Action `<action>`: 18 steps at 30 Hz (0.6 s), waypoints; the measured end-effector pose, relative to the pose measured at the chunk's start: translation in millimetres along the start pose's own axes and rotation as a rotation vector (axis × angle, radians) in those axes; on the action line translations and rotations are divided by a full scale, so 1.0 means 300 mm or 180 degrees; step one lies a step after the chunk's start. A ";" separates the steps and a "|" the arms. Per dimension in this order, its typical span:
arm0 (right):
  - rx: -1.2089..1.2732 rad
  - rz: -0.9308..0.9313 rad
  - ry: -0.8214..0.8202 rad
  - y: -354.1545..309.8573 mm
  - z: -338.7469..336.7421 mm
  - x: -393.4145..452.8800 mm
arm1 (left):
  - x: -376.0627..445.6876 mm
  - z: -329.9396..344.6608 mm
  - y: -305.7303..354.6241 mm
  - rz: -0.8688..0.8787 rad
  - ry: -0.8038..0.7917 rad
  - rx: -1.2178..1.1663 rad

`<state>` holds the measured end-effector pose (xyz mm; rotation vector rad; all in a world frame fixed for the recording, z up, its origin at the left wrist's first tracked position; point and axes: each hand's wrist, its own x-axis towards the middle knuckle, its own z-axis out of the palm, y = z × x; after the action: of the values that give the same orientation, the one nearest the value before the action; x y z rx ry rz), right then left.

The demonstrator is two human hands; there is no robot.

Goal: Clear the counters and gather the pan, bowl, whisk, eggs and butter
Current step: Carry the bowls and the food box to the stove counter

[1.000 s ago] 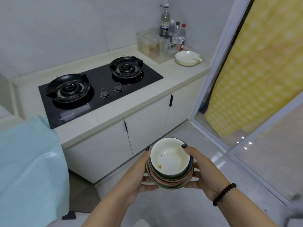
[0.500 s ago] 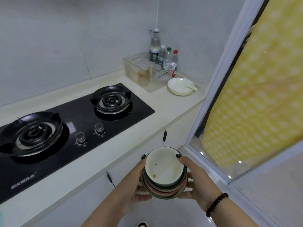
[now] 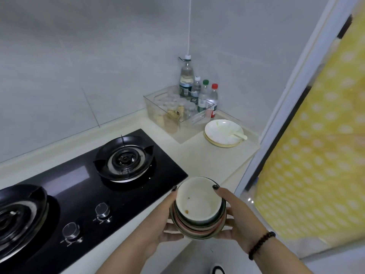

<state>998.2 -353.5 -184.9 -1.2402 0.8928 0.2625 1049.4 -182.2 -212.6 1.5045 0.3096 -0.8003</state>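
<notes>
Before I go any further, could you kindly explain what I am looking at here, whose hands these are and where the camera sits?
There is no machine: a person wears one wide-angle camera on the head, looking forward and down, so the arms reach in from the bottom edge. The left hand and right hand together hold a stack of bowls; the top one is white inside with a few food specks. Below lies a pale counter with a black two-burner gas hob. In the far corner stand a clear plastic bin of small jars, some bottles, and a white dish with a spoon in it. A yellow dotted curtain hangs on the right.
</notes>
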 end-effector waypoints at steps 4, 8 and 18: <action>-0.0174 0.0078 -0.0133 -0.117 -0.027 0.171 | 0.140 0.044 0.072 0.0025 0.0150 -0.0155; -0.0422 0.0069 -0.0429 -0.283 -0.055 0.367 | 0.302 0.117 0.166 0.0016 0.0274 -0.0351; -0.0967 0.0071 -0.0787 -0.610 -0.111 0.783 | 0.665 0.289 0.367 -0.0128 0.0733 -0.0863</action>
<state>1249.1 -512.8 -224.0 -1.4408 0.6685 0.5733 1236.8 -333.4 -249.3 1.3374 0.5978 -0.5897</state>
